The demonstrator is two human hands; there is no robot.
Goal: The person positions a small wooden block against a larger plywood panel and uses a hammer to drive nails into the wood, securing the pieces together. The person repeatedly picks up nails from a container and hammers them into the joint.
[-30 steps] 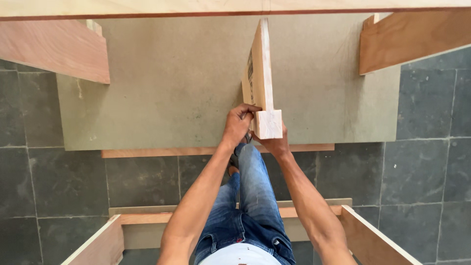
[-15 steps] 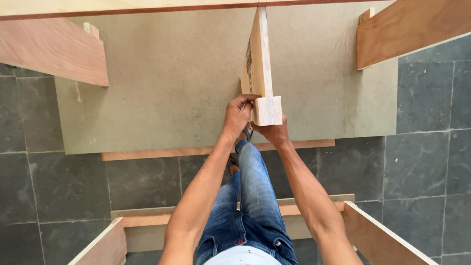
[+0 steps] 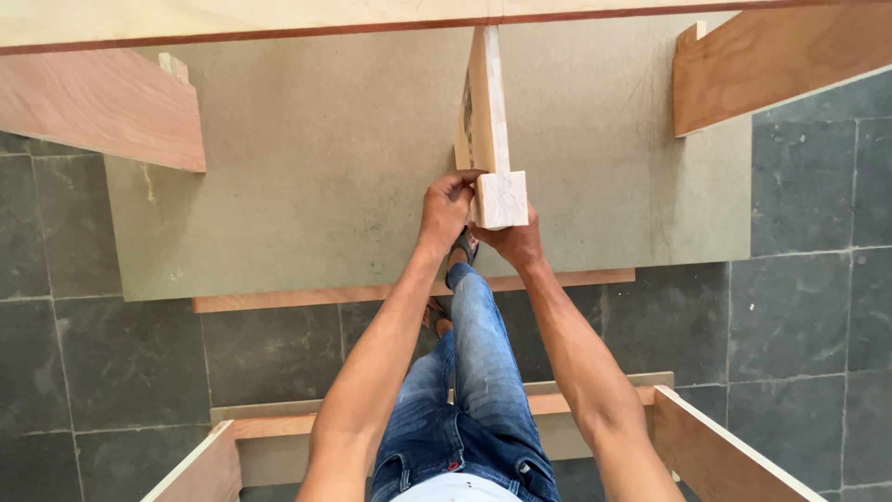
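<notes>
Plywood divider point(image 3: 488, 102) stands on edge above the grey board point(image 3: 307, 186), its capped near end clasped by left hand point(image 3: 444, 206) and right hand point(image 3: 513, 240), fingers wrapped tight. It looks mid-positioning; next calls for holding it square to the grey board.

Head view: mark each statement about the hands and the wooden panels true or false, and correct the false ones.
1. Both hands grip the near end of the upright panel. True.
2. The left hand holds a hammer. False: it holds only the panel.
3. The floor is dark grey tile. True.
4. The right hand rests on the person's knee. False: it is under the pale wooden block.
5. The person wears blue jeans. True.
</notes>
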